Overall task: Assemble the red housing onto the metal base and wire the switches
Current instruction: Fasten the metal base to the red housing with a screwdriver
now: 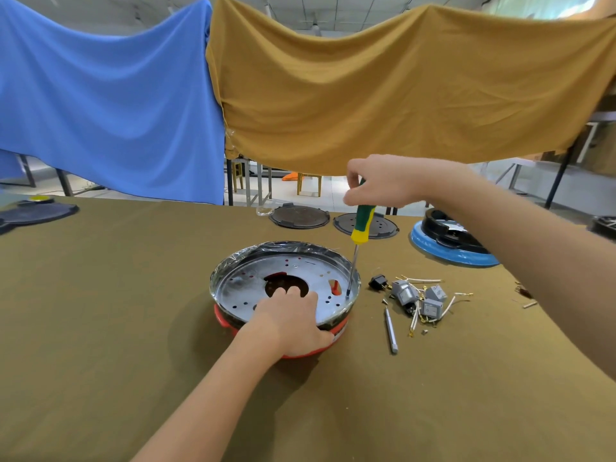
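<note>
Screwdriver [362,221] stands nearly upright, its green-and-yellow handle pinched at the top by the right hand [380,183], fingers curled round it. The shaft runs down and slightly left, its tip touching the metal base [283,268] just inside the right rim, probably at a screw hole, though no screw is discernible. The metal base sits on the red housing [300,351]. The left hand [290,320] grips the base's near rim, fingers over the plate and thumb on the red housing. Switches [420,298] with loose wires lie right of the base, nearer the right hand, not yet wired.
</note>
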### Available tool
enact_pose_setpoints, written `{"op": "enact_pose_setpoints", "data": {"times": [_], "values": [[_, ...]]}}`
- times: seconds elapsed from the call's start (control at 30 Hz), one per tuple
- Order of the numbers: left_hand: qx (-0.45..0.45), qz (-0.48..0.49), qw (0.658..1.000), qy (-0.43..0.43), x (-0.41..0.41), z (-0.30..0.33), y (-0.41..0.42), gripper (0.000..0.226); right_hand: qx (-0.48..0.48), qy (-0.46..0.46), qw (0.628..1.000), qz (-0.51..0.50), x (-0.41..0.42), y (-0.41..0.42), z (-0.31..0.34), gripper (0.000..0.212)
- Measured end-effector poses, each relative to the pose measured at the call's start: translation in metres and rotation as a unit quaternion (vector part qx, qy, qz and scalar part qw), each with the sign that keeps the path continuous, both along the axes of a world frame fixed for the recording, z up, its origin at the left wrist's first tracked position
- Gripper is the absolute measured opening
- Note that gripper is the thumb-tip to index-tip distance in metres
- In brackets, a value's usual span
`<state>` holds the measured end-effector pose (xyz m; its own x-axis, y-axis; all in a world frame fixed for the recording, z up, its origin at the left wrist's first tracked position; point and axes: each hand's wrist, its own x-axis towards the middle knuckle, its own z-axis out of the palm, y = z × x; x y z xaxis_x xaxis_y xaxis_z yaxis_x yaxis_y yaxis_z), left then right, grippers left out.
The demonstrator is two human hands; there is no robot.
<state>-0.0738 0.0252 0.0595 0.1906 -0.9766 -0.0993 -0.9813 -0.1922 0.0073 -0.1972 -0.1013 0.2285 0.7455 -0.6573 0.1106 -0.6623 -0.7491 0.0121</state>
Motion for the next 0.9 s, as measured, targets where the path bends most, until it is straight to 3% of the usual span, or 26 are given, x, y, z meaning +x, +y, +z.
{"op": "enact_pose_setpoints", "data": {"times": [0.07, 0.1, 0.17, 0.33, 0.5, 0.6, 0.77, 0.83, 0.9], "values": [[-0.004, 0.001, 1.0, -0.001, 0.0, 0.0, 0.001, 0.065, 0.087, -0.022, 0.996, 0.027, -0.005, 0.0, 0.006, 0.014], [-0.003, 0.0, 1.0, -0.003, 0.0, 0.0, 0.0, 0.065, 0.087, -0.033, 0.995, 0.037, -0.006, -0.001, 0.006, 0.012], [0.0, 0.0, 1.0, -0.006, 0.0, 0.0, 0.0, 0.065, 0.03, -0.035, 0.998, 0.037, -0.006, -0.002, 0.004, 0.014], [-0.002, -0.003, 1.0, -0.005, 0.0, 0.001, 0.001, 0.062, -0.15, 0.011, 0.988, -0.023, 0.007, -0.001, -0.006, 0.042], [-0.006, 0.001, 1.0, -0.005, -0.001, -0.001, 0.001, 0.066, 0.056, -0.015, 0.998, 0.032, 0.0, -0.001, 0.002, 0.017], [-0.006, 0.002, 1.0, -0.006, 0.0, -0.002, 0.0, 0.068, 0.01, -0.023, 0.999, 0.036, -0.005, -0.003, 0.002, 0.017], [-0.005, 0.002, 1.0, -0.011, -0.001, -0.001, 0.001, 0.067, -0.147, 0.014, 0.989, -0.028, 0.004, 0.0, -0.006, 0.042], [-0.007, 0.003, 1.0, -0.01, -0.002, 0.0, 0.001, 0.066, -0.112, 0.025, 0.993, -0.017, 0.007, 0.002, -0.005, 0.036], [-0.009, 0.004, 1.0, -0.005, -0.003, 0.001, 0.002, 0.066, 0.005, 0.011, 1.0, 0.016, 0.005, 0.003, 0.0, 0.02]]}}
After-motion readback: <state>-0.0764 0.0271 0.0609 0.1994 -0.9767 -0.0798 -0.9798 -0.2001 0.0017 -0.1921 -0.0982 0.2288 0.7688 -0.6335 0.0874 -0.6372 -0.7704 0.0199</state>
